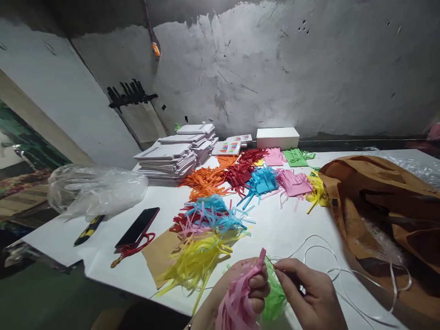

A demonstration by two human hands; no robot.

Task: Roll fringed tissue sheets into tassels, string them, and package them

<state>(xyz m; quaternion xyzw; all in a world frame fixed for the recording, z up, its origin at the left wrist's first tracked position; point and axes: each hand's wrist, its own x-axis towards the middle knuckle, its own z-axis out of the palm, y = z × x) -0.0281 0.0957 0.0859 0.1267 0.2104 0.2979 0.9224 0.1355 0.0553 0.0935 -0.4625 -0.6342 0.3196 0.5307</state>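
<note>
At the table's near edge, my left hand (260,290) is closed round a pink tissue-paper tassel (237,300). The tassel's twisted top sticks up past the fingers, and its strips hang down. My right hand (311,288) pinches a thin needle (269,261), its point at the twisted top; whether it has gone through I cannot tell. Thin white cord (338,270) loops over the table to the right. Partly hidden behind both hands is a green tassel (274,295). Yellow fringed paper (194,259) lies just left of my left hand.
Fringed bundles in orange (205,179), dark red, blue (263,179) and pink (294,182) lie mid-table. Behind them are stacked white packets (167,158) and a white box (277,137). A phone (138,227), a cutter knife (89,230) and a plastic bag (99,190) are left; a brown bag (357,183) is right.
</note>
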